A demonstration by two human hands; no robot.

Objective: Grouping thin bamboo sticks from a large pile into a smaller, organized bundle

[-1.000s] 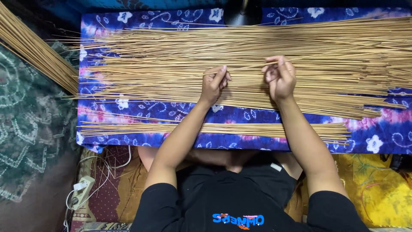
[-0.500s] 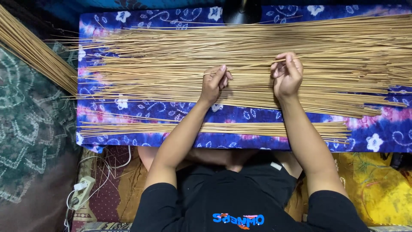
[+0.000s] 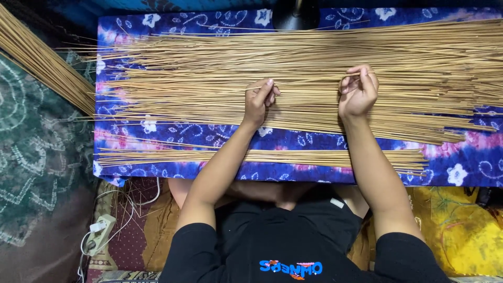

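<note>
- Seen from above, a person in a black shirt sat at a low surface (image 3: 461, 167) draped in a blue and purple flowered cloth (image 3: 173, 131), both bare arms reaching to the middle of the frame.
- A broad layer of thin tan sticks (image 3: 209, 78) lay lengthwise across the cloth, filling the upper half of the frame from left to right edge.
- The left hand (image 3: 258, 102), just left of centre, had thumb and forefinger pressed together, pinching a single stick at the near edge of the layer; the other fingers were curled beneath.
- The right hand (image 3: 357, 93), right of centre, was cupped over the layer with its fingers bent toward the thumb, apparently closed on the same stick or its neighbour; which one cannot be told.
- A smaller bundle of sticks (image 3: 262, 156) lay apart, along the lower edge of the cloth near the person's body.
- Another sheaf of sticks (image 3: 36, 57) ran slantwise at the upper left, off the cloth.
- The sticks looked light, stiff and slender, likely to snap if bent, and probably best taken one at a time with a fingertip pinch toward mid-length.
- A white power strip (image 3: 98, 233) with cables lay at the lower left.
</note>
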